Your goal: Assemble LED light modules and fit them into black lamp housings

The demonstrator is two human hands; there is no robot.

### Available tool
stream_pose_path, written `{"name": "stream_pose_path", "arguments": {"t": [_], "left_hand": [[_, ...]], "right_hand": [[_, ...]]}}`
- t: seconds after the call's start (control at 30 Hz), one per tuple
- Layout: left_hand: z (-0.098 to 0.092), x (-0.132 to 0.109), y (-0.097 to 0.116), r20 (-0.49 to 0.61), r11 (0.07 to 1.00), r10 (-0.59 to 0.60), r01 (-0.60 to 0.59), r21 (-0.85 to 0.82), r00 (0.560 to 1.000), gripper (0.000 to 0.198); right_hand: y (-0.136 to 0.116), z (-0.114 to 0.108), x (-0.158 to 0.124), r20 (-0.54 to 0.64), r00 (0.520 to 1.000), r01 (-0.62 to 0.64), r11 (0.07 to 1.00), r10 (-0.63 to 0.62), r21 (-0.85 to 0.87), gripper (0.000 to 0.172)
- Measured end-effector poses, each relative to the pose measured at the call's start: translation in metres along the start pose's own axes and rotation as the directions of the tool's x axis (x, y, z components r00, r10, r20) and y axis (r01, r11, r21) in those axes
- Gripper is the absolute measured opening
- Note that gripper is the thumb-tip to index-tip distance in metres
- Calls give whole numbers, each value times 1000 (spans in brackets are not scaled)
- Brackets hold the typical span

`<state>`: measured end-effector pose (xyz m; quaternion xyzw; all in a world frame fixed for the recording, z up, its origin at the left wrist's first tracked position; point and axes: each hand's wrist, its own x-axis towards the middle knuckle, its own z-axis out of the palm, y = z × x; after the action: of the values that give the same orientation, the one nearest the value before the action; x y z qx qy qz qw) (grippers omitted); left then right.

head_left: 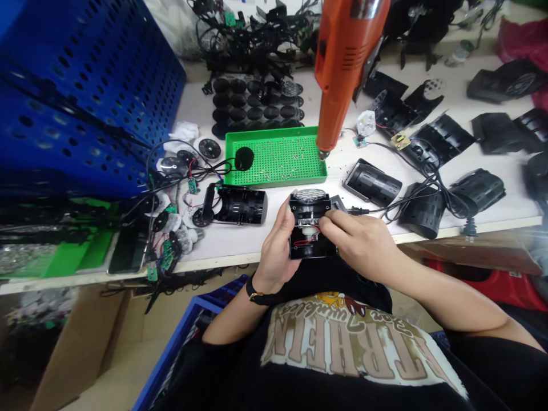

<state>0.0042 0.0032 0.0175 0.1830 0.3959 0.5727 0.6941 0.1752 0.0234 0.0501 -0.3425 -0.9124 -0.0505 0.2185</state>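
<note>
The left hand [276,242] grips an open black lamp housing [311,249] from its side, fingers wrapped behind and thumb up along the near edge, holding it just above the tabletop's front edge, at bottom centre of the frame. The right hand [357,242] comes in from the lower right, its curled fingers [327,224] reaching into the middle of the housing, close to the red wires [305,242]; whether they pinch a small part there is hidden. Careful work here seems to call for keeping the housing steady in the left hand and the wires clear of the fingertips. Above it sits a green tray of small screws [276,157], with an orange electric screwdriver [342,74] hanging over the tray's right corner.
</note>
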Motion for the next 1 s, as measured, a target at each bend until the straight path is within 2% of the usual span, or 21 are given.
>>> {"name": "stream_pose_path", "arguments": {"t": [0.1,0.27,0.4,0.57,0.67,0.73,0.8,0.9,1.0], "left_hand": [[0,2,-2,4,999,51,-51,11,999,36],[0,2,-5,38,985,133,-137,105,990,48],[-1,1,-5,26,980,113,-115,164,993,56],[-1,3,-2,-3,987,24,-23,157,1000,59],[1,3,-1,-21,989,26,-22,143,999,57],[3,3,-1,-39,990,35,-30,135,999,50],[3,2,-1,-52,991,48,-41,123,998,44],[4,0,0,-49,992,90,-85,98,995,40],[4,-1,2,-38,992,111,-108,71,993,44]], "right_hand": [[2,2,-3,-1,999,-41,999,41,16,27],[3,2,1,-31,995,-95,996,95,1,26],[1,-3,8,-2,996,-89,994,89,-58,30],[2,-3,15,59,994,-93,994,96,-59,30],[6,-2,16,66,991,-116,993,117,-22,27],[9,-3,15,73,984,-170,982,164,80,22],[12,-4,12,75,971,-239,930,227,280,18],[14,-5,4,58,923,-341,740,379,580,12],[12,0,-4,71,871,-390,598,485,700,10]]}}
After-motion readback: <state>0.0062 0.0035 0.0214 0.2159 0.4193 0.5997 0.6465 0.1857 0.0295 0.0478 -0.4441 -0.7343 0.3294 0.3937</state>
